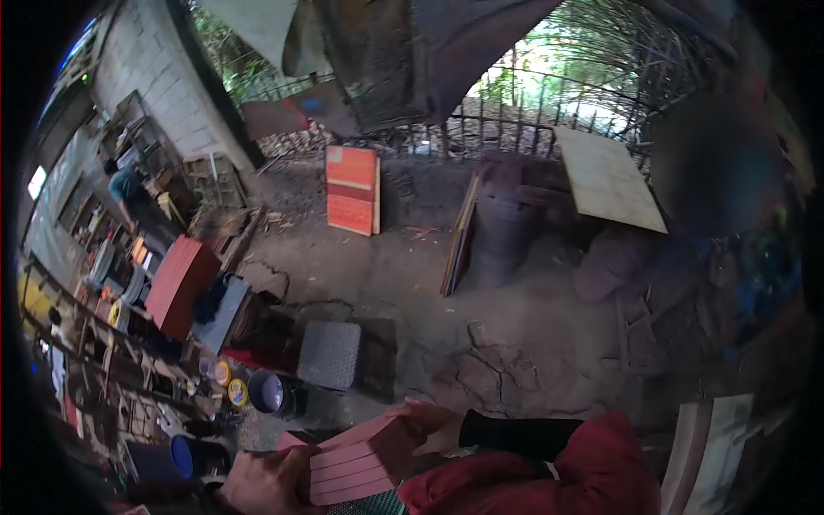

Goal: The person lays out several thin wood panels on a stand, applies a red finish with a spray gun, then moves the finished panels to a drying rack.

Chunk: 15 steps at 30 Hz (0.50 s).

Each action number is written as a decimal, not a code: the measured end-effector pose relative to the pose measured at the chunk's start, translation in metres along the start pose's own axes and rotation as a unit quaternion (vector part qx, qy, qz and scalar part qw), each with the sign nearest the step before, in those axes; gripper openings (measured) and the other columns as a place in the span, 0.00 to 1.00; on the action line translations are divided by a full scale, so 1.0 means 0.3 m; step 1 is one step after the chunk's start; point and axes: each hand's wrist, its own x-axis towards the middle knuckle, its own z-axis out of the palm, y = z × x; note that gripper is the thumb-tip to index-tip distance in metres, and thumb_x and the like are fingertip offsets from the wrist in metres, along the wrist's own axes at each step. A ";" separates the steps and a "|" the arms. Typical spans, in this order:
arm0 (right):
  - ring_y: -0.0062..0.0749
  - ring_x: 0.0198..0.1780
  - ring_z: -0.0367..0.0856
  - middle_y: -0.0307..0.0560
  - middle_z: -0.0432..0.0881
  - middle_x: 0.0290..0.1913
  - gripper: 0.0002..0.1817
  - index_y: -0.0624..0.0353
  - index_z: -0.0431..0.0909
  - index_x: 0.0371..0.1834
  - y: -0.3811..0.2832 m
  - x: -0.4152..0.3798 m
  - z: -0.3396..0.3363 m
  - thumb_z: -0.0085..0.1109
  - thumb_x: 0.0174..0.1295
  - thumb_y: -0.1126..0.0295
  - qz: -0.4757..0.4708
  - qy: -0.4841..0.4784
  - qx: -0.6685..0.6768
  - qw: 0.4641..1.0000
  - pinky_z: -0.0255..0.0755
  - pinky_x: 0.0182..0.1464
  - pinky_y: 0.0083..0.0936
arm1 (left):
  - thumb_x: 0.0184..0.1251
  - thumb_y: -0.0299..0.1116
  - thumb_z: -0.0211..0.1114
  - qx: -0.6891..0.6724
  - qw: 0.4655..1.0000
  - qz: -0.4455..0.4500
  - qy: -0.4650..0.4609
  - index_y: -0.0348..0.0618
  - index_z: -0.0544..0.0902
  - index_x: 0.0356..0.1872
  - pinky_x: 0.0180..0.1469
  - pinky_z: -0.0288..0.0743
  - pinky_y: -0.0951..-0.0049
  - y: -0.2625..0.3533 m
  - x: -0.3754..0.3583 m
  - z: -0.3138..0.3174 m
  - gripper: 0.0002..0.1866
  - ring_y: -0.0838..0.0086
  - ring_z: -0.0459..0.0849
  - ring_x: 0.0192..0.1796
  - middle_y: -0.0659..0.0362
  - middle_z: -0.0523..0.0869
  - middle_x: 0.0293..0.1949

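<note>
**Hands grip a stack of red boards at the bottom of the frame**

Right hand [429, 427] curls closed over the upper right end of the red boards [356, 463]; the left hand [266, 482] clasps their lower left end. The stack lies between both hands, its long axis running from lower left up to the right, so each hand is equally close. Just left of it sit a grey bucket [270, 393] and a blue tub [176, 457]. An orange panel [352, 189] stands well apart, upper centre.

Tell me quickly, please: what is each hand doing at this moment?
Left hand: closed on the near end of the pink-red grooved flat panel.
Right hand: holding the far edge of the same panel, fingers curled over it.
</note>
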 end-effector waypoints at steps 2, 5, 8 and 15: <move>0.33 0.63 0.66 0.46 0.70 0.57 0.20 0.57 0.66 0.55 0.095 -0.093 -0.081 0.48 0.66 0.56 0.006 0.065 0.090 0.994 0.58 0.65 0.41 | 0.39 0.45 0.74 0.016 0.995 0.093 -0.015 0.40 0.72 0.50 0.33 0.78 0.64 0.095 0.188 -0.099 0.35 0.58 0.84 0.32 0.51 0.83 0.31; 0.32 0.59 0.71 0.46 0.72 0.54 0.22 0.60 0.66 0.54 -0.289 -0.282 -0.167 0.55 0.62 0.57 0.091 0.342 0.442 0.824 0.64 0.62 0.34 | 0.34 0.47 0.77 -0.036 0.968 0.243 0.046 0.36 0.75 0.47 0.35 0.79 0.65 0.162 0.429 -0.202 0.37 0.60 0.85 0.32 0.49 0.83 0.33; 0.31 0.54 0.74 0.47 0.76 0.49 0.39 0.63 0.63 0.56 -0.330 -0.434 -0.348 0.75 0.42 0.65 0.064 0.370 -0.028 0.926 0.69 0.55 0.31 | 0.46 0.46 0.74 -0.356 0.888 0.267 0.115 0.35 0.71 0.54 0.53 0.74 0.64 -0.145 0.590 0.038 0.36 0.63 0.81 0.50 0.44 0.77 0.52; 0.27 0.51 0.73 0.44 0.76 0.47 0.33 0.65 0.68 0.52 -0.434 -0.535 -0.737 0.74 0.45 0.64 0.106 0.443 -0.057 0.889 0.67 0.53 0.27 | 0.67 0.47 0.55 -0.793 0.598 0.101 0.050 0.36 0.69 0.58 0.52 0.75 0.64 -0.156 1.335 1.085 0.27 0.62 0.78 0.53 0.51 0.75 0.56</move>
